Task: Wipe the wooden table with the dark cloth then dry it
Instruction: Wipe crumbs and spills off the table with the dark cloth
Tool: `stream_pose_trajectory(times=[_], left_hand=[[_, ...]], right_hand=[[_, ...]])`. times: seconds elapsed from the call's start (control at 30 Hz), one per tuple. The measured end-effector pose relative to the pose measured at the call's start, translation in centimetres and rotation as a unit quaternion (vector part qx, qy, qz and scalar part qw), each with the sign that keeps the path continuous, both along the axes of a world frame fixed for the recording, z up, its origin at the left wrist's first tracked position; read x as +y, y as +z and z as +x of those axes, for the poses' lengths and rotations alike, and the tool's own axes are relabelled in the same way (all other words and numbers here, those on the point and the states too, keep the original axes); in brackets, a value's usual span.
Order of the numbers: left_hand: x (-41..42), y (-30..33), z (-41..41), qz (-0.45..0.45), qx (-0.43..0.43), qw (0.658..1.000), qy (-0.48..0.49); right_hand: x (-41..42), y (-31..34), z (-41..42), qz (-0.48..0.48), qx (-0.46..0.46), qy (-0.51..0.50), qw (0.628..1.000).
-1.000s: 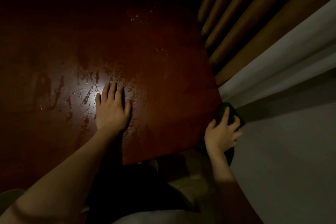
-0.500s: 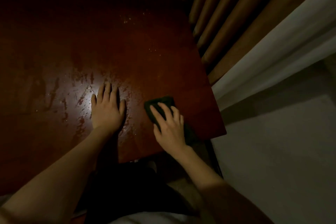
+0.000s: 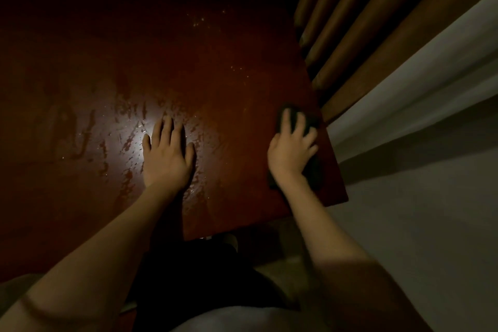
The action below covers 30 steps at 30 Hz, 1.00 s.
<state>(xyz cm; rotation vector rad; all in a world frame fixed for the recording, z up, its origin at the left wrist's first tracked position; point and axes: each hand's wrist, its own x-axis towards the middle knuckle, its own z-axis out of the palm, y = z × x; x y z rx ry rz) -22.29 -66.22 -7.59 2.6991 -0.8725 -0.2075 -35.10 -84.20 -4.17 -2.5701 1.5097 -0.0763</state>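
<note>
The wiping step is in hand, not the drying. The right hand (image 3: pixel 292 152) lies on the dark cloth (image 3: pixel 310 127), fingers spread and only lightly bent, pressing it flat against the wooden surface (image 3: pixel 215 67) rather than bunching it; the grip there is wide, a flat press with no clear pinch. The cloth sits at the right-hand edge of the surface, close to its near right corner, with part of it showing past the fingertips and another part trailing beside the wrist. The left hand (image 3: pixel 167 153) rests well to the left of the cloth, palm down with fingers straight and close together, holding nothing, seemingly bracing the body. Around and beyond that hand the surface shines with wet streaks and beads (image 3: pixel 129 143), and a few more droplets (image 3: pixel 199 20) glint far behind the cloth. By this showing much of the wood is wetted and smeared, so the wipe looks well along but unfinished, and drying has not begun. The next move likely calls for steady downward pressure and a sweep from the cloth's edge position leftward across the streaked patch, with the left hand lifted clear of the path. Whether a separate dry cloth is at hand cannot be told.
</note>
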Motion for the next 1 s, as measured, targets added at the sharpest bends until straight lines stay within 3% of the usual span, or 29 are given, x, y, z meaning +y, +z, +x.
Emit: stream_pose_trajectory(times=[0.1, 0.2, 0.27, 0.4, 0.47, 0.7, 0.8, 1.0], left_hand=[[0.0, 0.0, 0.0, -0.001, -0.001, 1.0, 0.0], [0.2, 0.1, 0.1, 0.0, -0.001, 1.0, 0.001], [0.2, 0.3, 0.1, 0.001, 0.0, 1.0, 0.002], [0.0, 0.6, 0.0, -0.001, 0.007, 1.0, 0.005], [0.0, 0.7, 0.0, -0.001, 0.01, 1.0, 0.006], [0.1, 0.6, -0.1, -0.001, 0.011, 1.0, 0.005], [0.0, 0.6, 0.1, 0.003, 0.005, 1.0, 0.005], [-0.1, 0.5, 0.3, 0.024, 0.008, 1.0, 0.005]], right_hand=[[5.2, -0.5, -0.6, -0.014, -0.022, 0.198, 0.98], [4.3, -0.9, -1.1, 0.01, -0.02, 0.33, 0.944], [1.0, -1.0, -1.0, 0.03, -0.004, 0.321, 0.947], [-4.9, -0.1, 2.5, 0.043, 0.007, 0.096, 0.994], [-4.8, 0.4, 3.8, 0.039, 0.018, 0.06, 0.997], [2.9, -0.2, -0.8, 0.03, -0.023, 0.237, 0.971], [4.5, -0.6, -0.9, 0.015, 0.002, 0.28, 0.96], [-3.2, -0.5, 5.9, 0.029, 0.03, 0.328, 0.944]])
